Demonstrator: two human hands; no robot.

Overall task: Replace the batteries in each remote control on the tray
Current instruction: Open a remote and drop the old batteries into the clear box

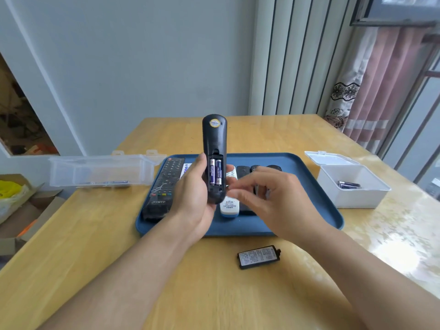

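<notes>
Batteries (215,171), two of them, sit side by side in the open compartment of the black remote (214,148) that our left hand (192,198) grips upright at frame centre, above the blue tray (309,186). Our right hand (271,198) hovers just right of it, fingers loosely curled, holding nothing we can see. The battery cover (259,256) lies on the bench (95,234), lower centre.

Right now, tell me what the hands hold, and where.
The left hand grips the black remote around its lower end, beside the open battery bay. The right hand holds nothing visible.
</notes>
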